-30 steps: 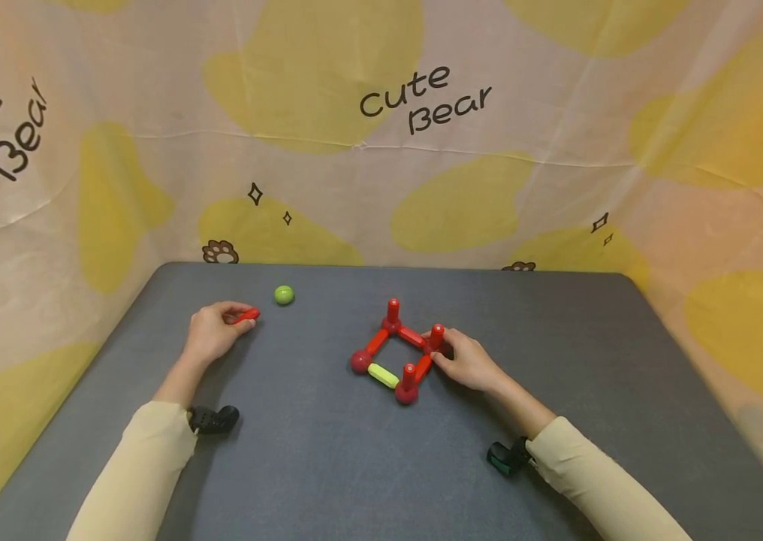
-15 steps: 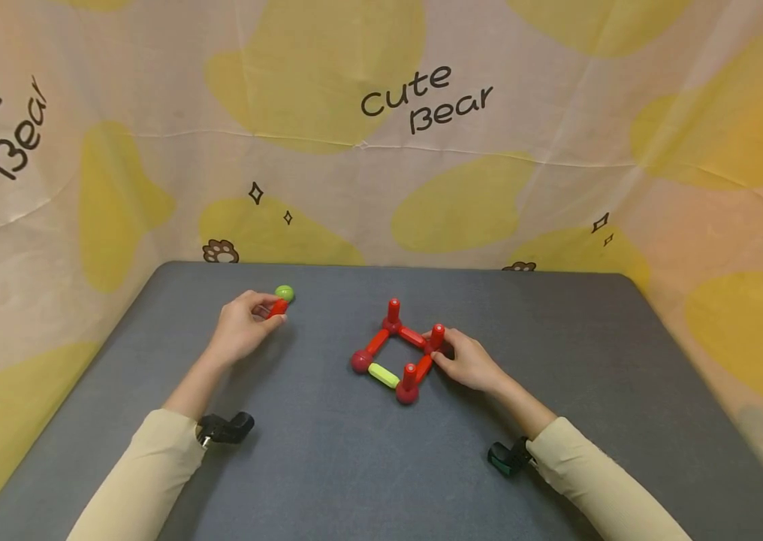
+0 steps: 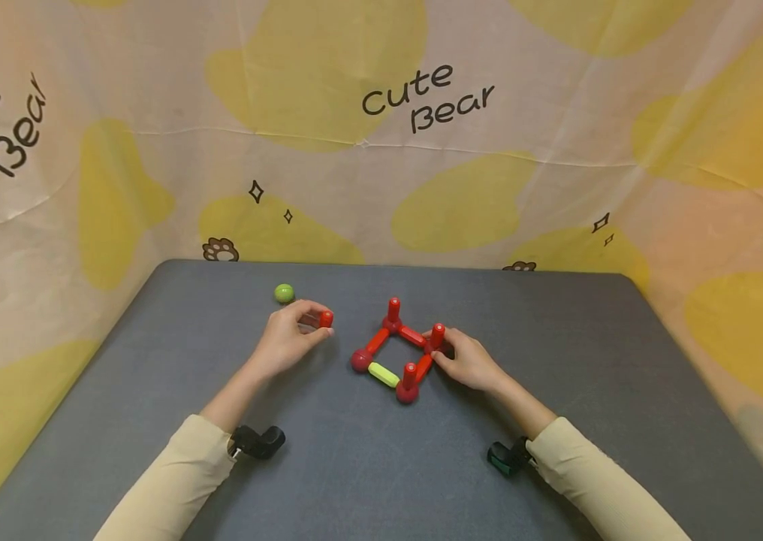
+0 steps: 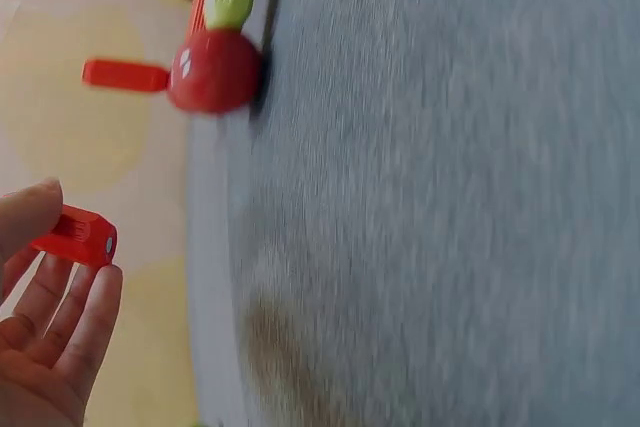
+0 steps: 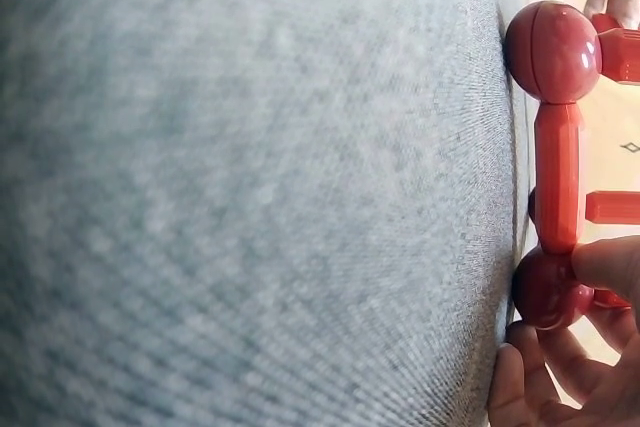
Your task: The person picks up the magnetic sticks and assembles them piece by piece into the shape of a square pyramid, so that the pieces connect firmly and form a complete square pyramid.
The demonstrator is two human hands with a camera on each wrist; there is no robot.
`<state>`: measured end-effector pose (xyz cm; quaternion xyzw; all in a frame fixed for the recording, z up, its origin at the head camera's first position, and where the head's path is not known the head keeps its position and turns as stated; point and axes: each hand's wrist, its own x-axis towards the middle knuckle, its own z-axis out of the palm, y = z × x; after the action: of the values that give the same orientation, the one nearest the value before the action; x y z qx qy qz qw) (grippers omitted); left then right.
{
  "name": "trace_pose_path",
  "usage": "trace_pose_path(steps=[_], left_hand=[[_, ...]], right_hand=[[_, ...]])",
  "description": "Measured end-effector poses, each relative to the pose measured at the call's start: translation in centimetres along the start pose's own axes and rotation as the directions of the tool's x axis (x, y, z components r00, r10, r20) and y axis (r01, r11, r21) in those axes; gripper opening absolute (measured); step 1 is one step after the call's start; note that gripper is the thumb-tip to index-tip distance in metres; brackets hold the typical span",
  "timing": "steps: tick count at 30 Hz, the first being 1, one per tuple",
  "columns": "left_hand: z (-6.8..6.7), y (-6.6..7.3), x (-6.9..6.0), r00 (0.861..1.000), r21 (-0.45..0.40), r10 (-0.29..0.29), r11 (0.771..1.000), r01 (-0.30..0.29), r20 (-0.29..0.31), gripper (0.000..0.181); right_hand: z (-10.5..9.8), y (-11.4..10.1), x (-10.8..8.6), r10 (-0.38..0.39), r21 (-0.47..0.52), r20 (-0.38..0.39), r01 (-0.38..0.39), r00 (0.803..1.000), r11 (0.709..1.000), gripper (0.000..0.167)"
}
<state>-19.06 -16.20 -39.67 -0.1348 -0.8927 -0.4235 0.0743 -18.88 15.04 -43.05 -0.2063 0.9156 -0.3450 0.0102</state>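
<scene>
Thumb and fingers of my left hand (image 3: 285, 340) pinch a short red magnetic rod (image 3: 326, 319), held upright above the table left of a square frame. In the left wrist view one end of the rod (image 4: 82, 237) points out past the fingers. The frame has dark red balls at its corners, three red bars and a yellow-green bar (image 3: 384, 375). Red rods stand up from three balls; the left ball (image 3: 361, 361) has none. My right hand (image 3: 471, 364) grips the right corner ball (image 5: 545, 292), partly covered by the fingers.
A green ball (image 3: 284, 294) lies on the grey table (image 3: 327, 466), behind my left hand. A patterned cloth (image 3: 327, 173) hangs behind the far table edge. Each wrist carries a black camera mount (image 3: 258, 442).
My left hand has moved right with the red rod, passing in front of the green ball towards the frame. The rod has turned from lying flat to upright. My right hand stays put.
</scene>
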Motion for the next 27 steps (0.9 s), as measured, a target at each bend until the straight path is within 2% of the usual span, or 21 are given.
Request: trace_pose_path(steps=[12,20,27], left_hand=[[3.0,1.9,-0.2,0.998,-0.108,0.028,0.994,-0.021,0.064,0.021],[4.1,2.4,-0.1,0.994,-0.152,0.035,0.988,-0.019,0.101,0.02],[4.6,2.5,-0.4,0.994,-0.149,0.036,0.989,-0.021,0.102,0.02]], right_hand=[[0.0,0.0,0.0,0.005,-0.005,0.008,-0.005,1.0,1.0,0.03],[0.0,-0.1,0.0,0.015,-0.007,0.009,-0.015,1.0,1.0,0.03],[0.0,-0.1,-0.1,0.029,-0.006,0.009,-0.029,1.0,1.0,0.03]])
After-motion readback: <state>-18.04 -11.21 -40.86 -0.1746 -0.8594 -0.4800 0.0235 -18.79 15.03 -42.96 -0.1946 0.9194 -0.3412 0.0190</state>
